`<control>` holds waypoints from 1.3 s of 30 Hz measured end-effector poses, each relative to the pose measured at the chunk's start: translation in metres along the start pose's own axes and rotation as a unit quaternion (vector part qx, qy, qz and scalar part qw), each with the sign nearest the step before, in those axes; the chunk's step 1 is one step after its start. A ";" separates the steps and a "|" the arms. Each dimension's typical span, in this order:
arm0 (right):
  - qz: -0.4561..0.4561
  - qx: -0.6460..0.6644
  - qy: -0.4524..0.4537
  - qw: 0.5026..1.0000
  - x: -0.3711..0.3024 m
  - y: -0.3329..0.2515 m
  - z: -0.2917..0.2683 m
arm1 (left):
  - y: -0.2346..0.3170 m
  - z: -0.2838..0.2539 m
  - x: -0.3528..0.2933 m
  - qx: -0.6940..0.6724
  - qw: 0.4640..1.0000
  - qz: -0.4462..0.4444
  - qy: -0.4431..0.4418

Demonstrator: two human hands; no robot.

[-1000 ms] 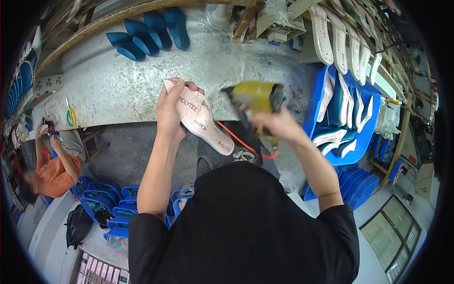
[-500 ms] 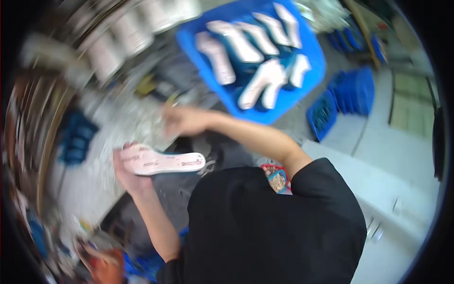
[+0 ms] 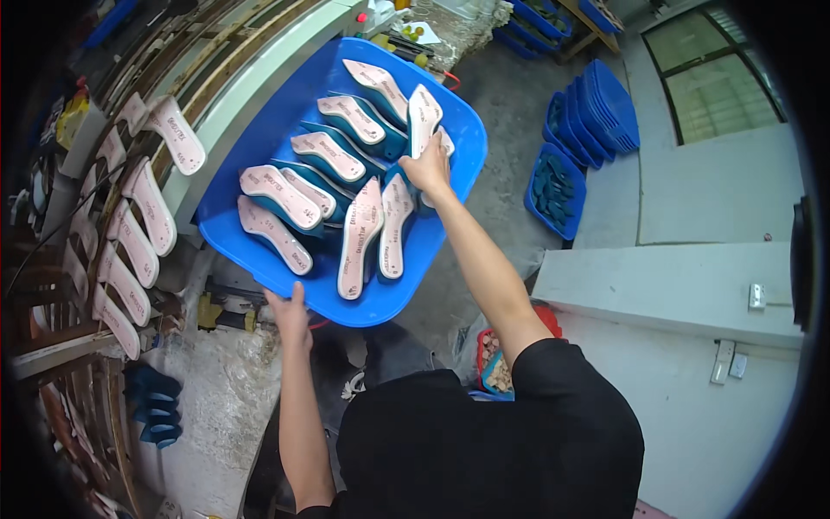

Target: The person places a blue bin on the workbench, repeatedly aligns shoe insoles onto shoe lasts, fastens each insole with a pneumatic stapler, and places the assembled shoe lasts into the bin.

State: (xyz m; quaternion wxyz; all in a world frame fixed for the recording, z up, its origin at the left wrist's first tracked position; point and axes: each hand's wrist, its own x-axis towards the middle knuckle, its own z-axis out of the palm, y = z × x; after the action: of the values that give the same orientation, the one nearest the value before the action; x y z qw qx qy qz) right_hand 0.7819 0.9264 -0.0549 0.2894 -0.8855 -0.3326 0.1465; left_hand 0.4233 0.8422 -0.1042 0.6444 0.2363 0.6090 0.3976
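A blue plastic bin (image 3: 232, 227) lies ahead of me, holding several teal shoe uppers with pale pink insole-shaped undersides turned up. Inside its right part, my right hand (image 3: 427, 170) closes round the heel end of one shoe upper (image 3: 424, 115), which points away from me. Another shoe upper (image 3: 396, 227) rests just below that hand, beside a second long one (image 3: 360, 238). At the bin's near left rim is my left hand (image 3: 292, 318), fingers apart and nothing in it. Whether its fingertips touch the rim I cannot tell.
On the left, a slatted wooden rack (image 3: 60, 356) carries several pink-soled pieces (image 3: 132, 245). A whitish worktop (image 3: 207, 389) lies below it, with teal uppers (image 3: 154, 405) alongside. Stacked blue bins (image 3: 603, 108) stand at the far right; a red basket (image 3: 546, 321) sits near my right elbow.
The view has swung, bringing the bin in front of me. My left hand has let go of the pink-soled shoe upper. My right hand has moved from above the worktop into the bin.
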 end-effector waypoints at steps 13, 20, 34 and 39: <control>-0.242 0.164 0.016 0.956 -0.181 -0.048 -0.004 | 0.140 -0.209 -0.097 -0.021 0.977 0.198 0.076; -0.244 0.264 -0.288 0.887 -0.467 -0.202 0.047 | 0.322 -0.643 -0.126 -0.245 0.859 0.269 0.360; -0.195 0.335 -0.598 0.702 -0.740 -0.404 0.118 | 0.337 -0.723 -0.163 -0.229 0.899 0.277 0.251; -0.148 0.439 -0.646 0.606 -0.779 -0.437 0.135 | 0.239 -0.613 -0.268 0.213 0.867 0.401 0.205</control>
State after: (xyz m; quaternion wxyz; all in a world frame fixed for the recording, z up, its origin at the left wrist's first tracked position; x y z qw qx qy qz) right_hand -0.0726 0.7250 0.1575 0.3711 -0.2659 -0.4557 0.7642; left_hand -0.2110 0.6538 0.1545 0.2240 0.5045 0.6502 0.5221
